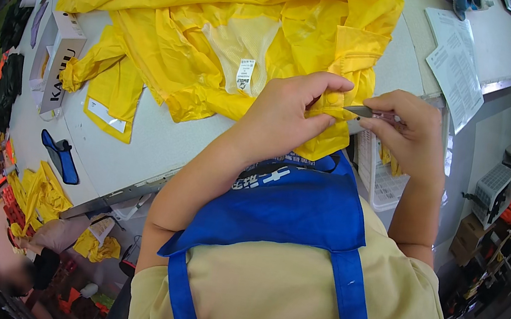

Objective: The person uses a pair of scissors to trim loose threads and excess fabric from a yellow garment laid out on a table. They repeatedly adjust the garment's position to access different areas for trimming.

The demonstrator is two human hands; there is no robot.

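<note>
A yellow raincoat point(205, 54) lies bunched across the white table, its pale mesh lining and a white label showing. My left hand point(292, 109) pinches a folded edge of the raincoat between thumb and fingers near the table's front edge. Thread snips point(363, 111) sit in my right hand point(407, 125), which is closed around their handles. Their pointed tip touches or nearly touches the yellow fabric beside my left fingertips. Part of the handles is hidden by my fingers.
On the left stand a white box point(63, 64) and a blue-black pouch point(60, 157). Printed sheets point(454, 73) lie at the right. A white plastic basket point(383, 177) stands below the table edge. At lower left, another person point(35, 262) is near more yellow garments.
</note>
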